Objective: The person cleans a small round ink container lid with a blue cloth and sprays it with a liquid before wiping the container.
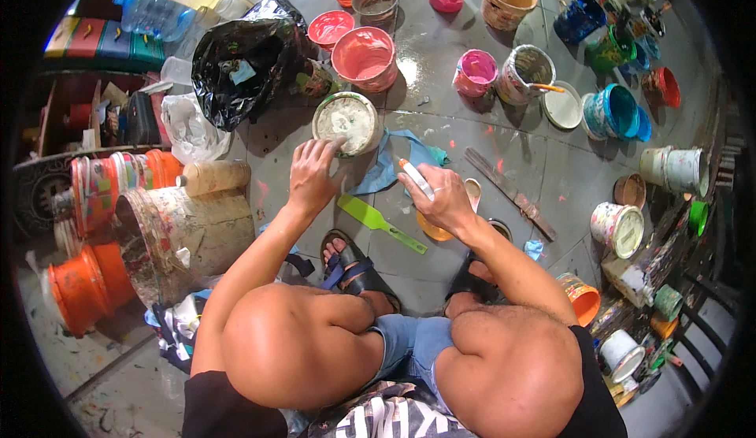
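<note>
Left hand point(315, 176) is a little above mid-frame, left of center, fingers loosely spread at the near edge of a round tub point(367, 143) of whitish stuff. Can't tell if they're actually touching it. Right hand point(447, 202), just right of center, is pinching a white pen-like tool point(418, 180) with an orange tip. Lime green scraper point(367, 215) is lying mid-frame on the gray floor point(567, 162).
</note>
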`<action>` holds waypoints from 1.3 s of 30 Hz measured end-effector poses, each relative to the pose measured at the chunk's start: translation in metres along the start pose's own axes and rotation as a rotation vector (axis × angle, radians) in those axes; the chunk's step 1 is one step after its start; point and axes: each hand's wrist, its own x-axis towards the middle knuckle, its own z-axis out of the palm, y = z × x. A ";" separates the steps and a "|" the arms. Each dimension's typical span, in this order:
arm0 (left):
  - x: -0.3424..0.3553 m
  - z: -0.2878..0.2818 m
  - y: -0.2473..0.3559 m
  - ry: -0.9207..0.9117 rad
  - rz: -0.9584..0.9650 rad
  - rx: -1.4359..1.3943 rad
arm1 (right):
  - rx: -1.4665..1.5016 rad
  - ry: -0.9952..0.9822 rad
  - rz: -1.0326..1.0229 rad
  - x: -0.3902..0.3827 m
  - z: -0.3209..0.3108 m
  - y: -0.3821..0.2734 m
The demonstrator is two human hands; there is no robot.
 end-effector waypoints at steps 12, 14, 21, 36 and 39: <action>0.032 0.021 0.026 0.009 -0.212 -0.022 | 0.127 0.096 -0.063 -0.017 0.015 -0.002; 0.042 0.019 0.035 0.016 -0.343 -0.186 | 0.060 0.055 -0.007 -0.022 0.014 0.009; 0.009 -0.019 -0.007 -0.130 0.098 0.091 | 0.092 0.074 -0.043 -0.028 -0.003 0.011; 0.037 0.008 0.029 0.078 -0.444 -0.325 | 0.132 0.032 -0.125 -0.033 0.005 -0.002; 0.024 -0.007 0.016 0.032 -0.347 -0.291 | 0.092 0.029 -0.086 -0.035 0.003 0.004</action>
